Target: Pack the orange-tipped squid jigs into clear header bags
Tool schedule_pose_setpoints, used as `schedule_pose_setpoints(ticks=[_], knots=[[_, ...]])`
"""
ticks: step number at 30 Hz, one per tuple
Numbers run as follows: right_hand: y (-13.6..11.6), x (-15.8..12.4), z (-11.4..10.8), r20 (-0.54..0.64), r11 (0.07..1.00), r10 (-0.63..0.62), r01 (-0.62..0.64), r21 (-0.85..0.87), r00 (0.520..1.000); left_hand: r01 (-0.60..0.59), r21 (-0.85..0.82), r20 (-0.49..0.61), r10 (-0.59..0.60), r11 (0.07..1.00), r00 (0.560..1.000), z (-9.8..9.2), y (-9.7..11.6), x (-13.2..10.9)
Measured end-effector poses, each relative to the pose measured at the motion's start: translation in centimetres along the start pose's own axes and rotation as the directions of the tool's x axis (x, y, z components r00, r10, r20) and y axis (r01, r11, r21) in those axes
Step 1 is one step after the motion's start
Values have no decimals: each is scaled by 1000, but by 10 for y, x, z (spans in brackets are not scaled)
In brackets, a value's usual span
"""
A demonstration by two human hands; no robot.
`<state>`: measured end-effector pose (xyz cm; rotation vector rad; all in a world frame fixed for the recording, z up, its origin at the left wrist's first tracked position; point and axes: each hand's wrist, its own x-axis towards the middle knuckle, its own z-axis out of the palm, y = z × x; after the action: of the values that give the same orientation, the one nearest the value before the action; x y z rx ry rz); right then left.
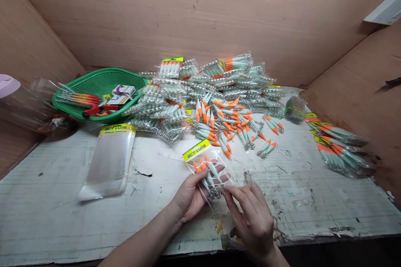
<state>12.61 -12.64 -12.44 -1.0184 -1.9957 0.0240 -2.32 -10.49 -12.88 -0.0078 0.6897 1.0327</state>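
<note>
A scuffed, pale, flat tabletop [303, 204] spreads under the left hand [189, 196] and right hand [250, 217]. Beyond them lie crinkled clear-plastic packets [167, 110] and, leftward, an oval green plastic-mesh basket [100, 81]. Palm up, the left hand grips a clear, yellow-topped plastic bag [197, 151] of tapered orange-and-pale-green lures [213, 170]; the right, knuckles up, touches its near end beside metal hooks [216, 194]; whether it pinches is unclear.

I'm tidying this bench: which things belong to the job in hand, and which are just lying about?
Job in hand:
labelled bag with lures, in the left hand; right hand at its lower end
loose lures
stack of clear bags
filled bags

Lying about, apparently:
green basket
red-handled tool and box inside it
pink object, left edge
</note>
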Motion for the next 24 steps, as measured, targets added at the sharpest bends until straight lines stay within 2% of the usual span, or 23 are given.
schedule_pose_setpoints(ticks=[6,12,15,19,24], knots=[[-2,1,-6,3,999,48,-48,2,999,-30,-19,-17,30,999,999,1,1,0],[-7,-2,3,-90,991,111,-118,-69,990,-54,-2,-31,54,999,998,1,1,1],[-8,-5,4,-124,986,154,-161,-52,980,-76,18,-36,77,997,996,1,0,1],[-4,-6,3,-51,987,149,-152,-45,987,-80,20,-42,81,997,996,1,-1,0],[-8,-5,-1,22,992,83,-80,-99,996,-26,17,-72,27,1000,997,1,0,0]])
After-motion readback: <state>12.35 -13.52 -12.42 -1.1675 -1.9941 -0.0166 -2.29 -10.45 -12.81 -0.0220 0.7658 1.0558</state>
